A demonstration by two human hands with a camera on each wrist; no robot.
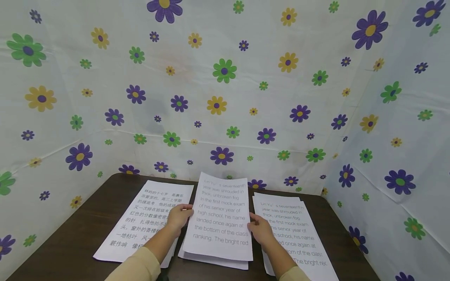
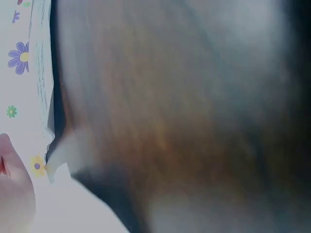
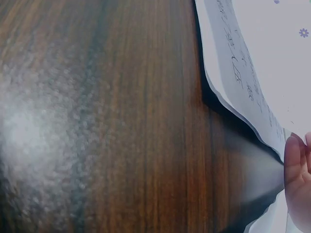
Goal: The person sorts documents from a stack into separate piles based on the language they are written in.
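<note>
A sheet of paper (image 1: 219, 249) with large English print is held up in the middle of the head view, tilted towards me. My left hand (image 1: 178, 218) pinches its left edge, and my right hand (image 1: 261, 229) pinches its right edge a little lower. Beneath it, the edge of more paper (image 1: 225, 262) shows; how many sheets the hands hold I cannot tell. Each wrist view catches only part of its hand: the left hand (image 2: 14, 194) at the left border, the right hand (image 3: 296, 179) at the right border beside curved paper edges (image 3: 228, 73).
On the dark wooden table (image 1: 88, 218), a paper stack (image 1: 121, 246) with Chinese print lies left, partly behind the left forearm. Another stack (image 1: 316, 249) with English print lies right, partly under the right arm. A flower-patterned cloth (image 1: 197, 86) encloses the back and sides.
</note>
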